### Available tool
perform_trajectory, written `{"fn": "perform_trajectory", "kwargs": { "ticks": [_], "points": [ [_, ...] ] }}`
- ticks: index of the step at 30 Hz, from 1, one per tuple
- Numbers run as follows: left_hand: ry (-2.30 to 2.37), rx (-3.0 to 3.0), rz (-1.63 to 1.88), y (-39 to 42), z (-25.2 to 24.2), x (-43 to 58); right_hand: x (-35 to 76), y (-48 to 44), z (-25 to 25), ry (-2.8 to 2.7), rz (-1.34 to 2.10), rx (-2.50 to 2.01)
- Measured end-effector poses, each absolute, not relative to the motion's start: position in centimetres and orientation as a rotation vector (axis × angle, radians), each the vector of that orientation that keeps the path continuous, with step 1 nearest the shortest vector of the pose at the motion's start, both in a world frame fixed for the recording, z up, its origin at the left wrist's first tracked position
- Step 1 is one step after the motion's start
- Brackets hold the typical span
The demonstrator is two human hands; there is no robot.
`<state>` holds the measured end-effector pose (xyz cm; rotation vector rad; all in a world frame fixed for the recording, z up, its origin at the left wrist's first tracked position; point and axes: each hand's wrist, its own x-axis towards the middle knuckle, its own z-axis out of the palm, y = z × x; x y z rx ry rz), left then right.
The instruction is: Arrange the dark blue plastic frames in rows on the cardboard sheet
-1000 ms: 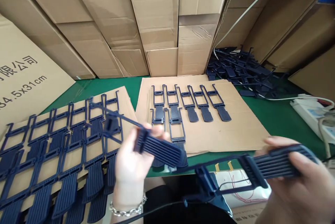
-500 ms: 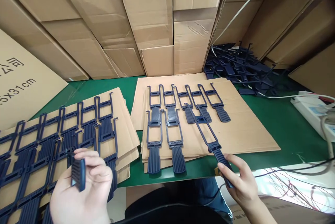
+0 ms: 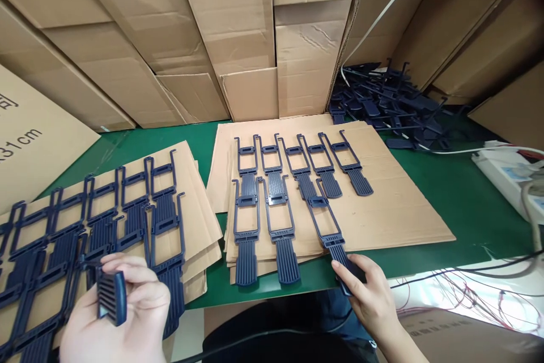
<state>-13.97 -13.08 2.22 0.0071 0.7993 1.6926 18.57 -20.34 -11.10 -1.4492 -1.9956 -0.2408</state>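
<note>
At the lower left of the frame, the left hand (image 3: 123, 312) closes thumb and fingers on the ribbed end of a blue clip (image 3: 111, 297), held over the left cardboard sheet (image 3: 198, 193). That sheet carries overlapping rows of the same clips (image 3: 127, 216). At the lower centre, the right hand (image 3: 368, 295) pinches the ribbed end of another clip (image 3: 325, 221), which lies flat on the middle cardboard sheet (image 3: 395, 210), third in the near row beside two clips already laid there. Behind them runs a far row of five clips (image 3: 297, 162). The ribbed end overhangs the sheet's near edge, above the green bench (image 3: 450, 187). A loose pile of clips (image 3: 382, 105) sits at the upper right, against the stacked cartons (image 3: 238, 29). A white power strip (image 3: 505, 173) and thin wires (image 3: 467, 289) occupy the right edge.
</note>
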Motion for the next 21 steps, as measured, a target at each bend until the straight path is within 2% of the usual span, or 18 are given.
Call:
{"fn": "perform_trajectory", "kwargs": {
  "ticks": [3, 21],
  "points": [
    [0.652, -0.15, 1.745, -12.8, 2.7, -12.9, 18.4, -20.5, -11.2, -2.008, -0.223, -1.47],
    [0.847, -0.202, 1.734, -12.8, 3.0, -12.5, 15.9, -20.5, -10.2, -2.02, -0.106, -1.596]
  ]
}}
